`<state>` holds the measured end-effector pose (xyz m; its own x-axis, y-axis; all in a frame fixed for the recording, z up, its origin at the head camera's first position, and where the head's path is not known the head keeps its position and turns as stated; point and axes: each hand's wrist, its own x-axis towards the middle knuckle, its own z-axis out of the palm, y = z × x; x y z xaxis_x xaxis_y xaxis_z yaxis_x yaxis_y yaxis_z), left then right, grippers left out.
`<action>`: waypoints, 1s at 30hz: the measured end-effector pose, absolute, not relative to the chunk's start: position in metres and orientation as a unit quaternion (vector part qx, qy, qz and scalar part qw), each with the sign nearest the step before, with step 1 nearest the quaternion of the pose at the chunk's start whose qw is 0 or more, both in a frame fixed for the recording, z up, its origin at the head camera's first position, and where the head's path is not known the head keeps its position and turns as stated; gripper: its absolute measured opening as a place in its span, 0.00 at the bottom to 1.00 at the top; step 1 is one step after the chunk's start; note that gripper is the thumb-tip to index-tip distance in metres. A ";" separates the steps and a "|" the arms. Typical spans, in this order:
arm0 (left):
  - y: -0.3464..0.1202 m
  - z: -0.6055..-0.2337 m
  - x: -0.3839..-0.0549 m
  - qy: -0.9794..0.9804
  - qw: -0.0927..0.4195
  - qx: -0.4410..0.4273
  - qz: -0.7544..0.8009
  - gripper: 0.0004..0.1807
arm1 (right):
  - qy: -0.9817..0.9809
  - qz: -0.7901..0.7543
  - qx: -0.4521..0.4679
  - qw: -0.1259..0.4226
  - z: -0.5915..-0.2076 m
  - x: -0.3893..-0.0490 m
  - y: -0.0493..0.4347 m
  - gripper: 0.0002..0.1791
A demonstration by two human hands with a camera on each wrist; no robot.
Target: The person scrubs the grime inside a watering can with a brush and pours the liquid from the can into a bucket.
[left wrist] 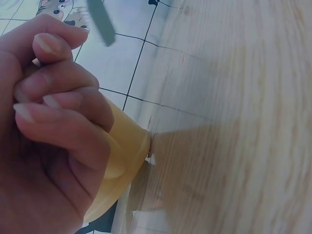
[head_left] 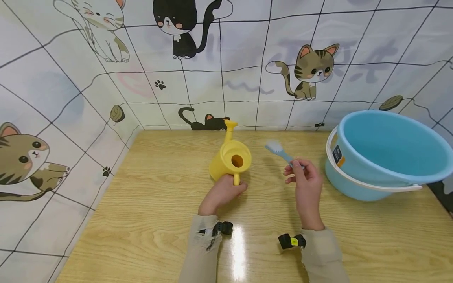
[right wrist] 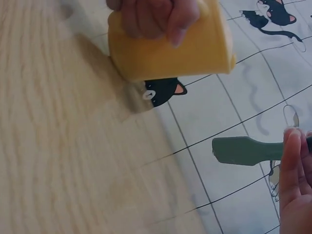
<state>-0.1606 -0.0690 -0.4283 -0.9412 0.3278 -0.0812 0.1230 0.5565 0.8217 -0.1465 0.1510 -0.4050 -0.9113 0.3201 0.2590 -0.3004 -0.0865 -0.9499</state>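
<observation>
A yellow watering can is at the middle of the table, its spout pointing toward the back wall. My left hand grips its handle, fingers curled round it; in the left wrist view the curled fingers hide most of the can. To the right, my right hand pinches the handle of a small blue brush with white bristles facing up. The brush is held above the table, apart from the can. From the right wrist, the flat back of the brush head shows.
A light blue bucket with a white handle stands at the right, a blue basin set in its top. The wooden table meets a cloth backdrop printed with cats and grid lines behind and at the left.
</observation>
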 end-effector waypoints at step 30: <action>-0.069 -0.428 -0.162 0.882 0.117 0.124 0.439 0.16 | -0.845 0.505 0.056 -0.167 -0.426 -0.151 0.172 0.13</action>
<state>-0.1617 -0.0691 -0.4285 -0.9419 0.3215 -0.0974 0.1165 0.5846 0.8029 -0.1514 0.1718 -0.4262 -0.9380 -0.2637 -0.2249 0.0732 0.4836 -0.8722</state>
